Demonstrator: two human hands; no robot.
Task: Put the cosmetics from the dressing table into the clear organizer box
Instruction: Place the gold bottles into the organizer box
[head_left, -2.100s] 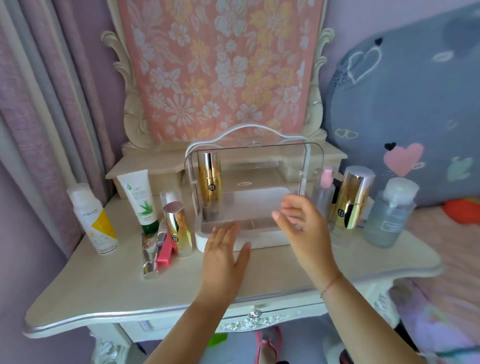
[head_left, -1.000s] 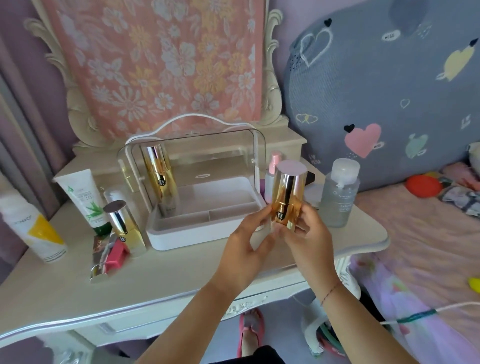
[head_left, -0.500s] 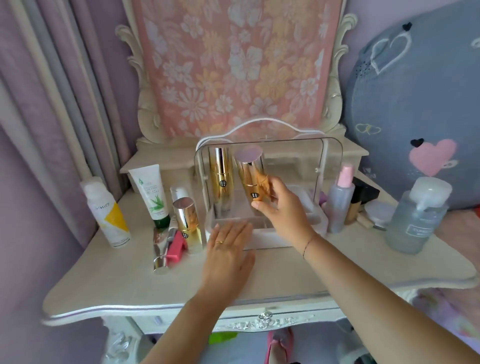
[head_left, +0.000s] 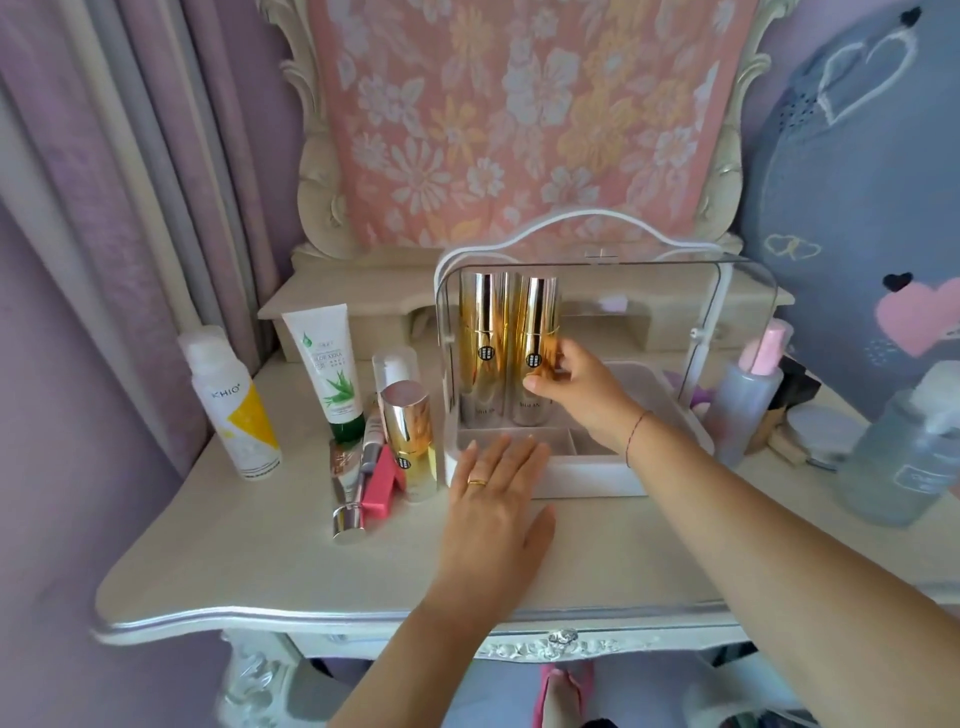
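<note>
**Second gold bottle stood in the box**

A cream dressing table (head_left: 260, 561) with a curved, silver-edged front stood before a mirror frame of carved scrolls (head_left: 311, 156), which was draped with a pink floral cloth (head_left: 519, 119). Pleated mauve curtains (head_left: 130, 156) hung on the left. On the right rose a grey-blue padded panel (head_left: 857, 208) printed with hearts.

The clear organizer box (head_left: 649, 312) sat at mid-table. It had glassy walls with rounded corners, a white base tray split into compartments and an arched white handle (head_left: 587, 218). In its rear left corner a first gold bottle (head_left: 480, 348) stood upright, a mirror-bright cylinder fading to silver at the foot. Just beside it stood the second gold bottle (head_left: 537, 332), also upright. The right hand (head_left: 576, 384) reached into the box and gripped this bottle at mid-height, thumb and curled fingers wrapped round the shiny barrel.

The left hand (head_left: 493, 499) lay palm down on the tabletop, its fingers straight and close together and holding nothing. The fingertips reached the front rim of the tray, and a thin gold ring (head_left: 477, 481) sat on one finger.

Left of the box stood a third gold bottle (head_left: 410, 441) with a rosy flat cap, a white aloe tube (head_left: 327, 364) on its green cap and a white spray can (head_left: 231, 405) with a yellow patch. A pink wedge-shaped piece (head_left: 382, 483) lay among slim tubes. To the right stood a frosted bottle with a pink cap (head_left: 745, 395) and a larger frosted bottle (head_left: 904, 457).
</note>
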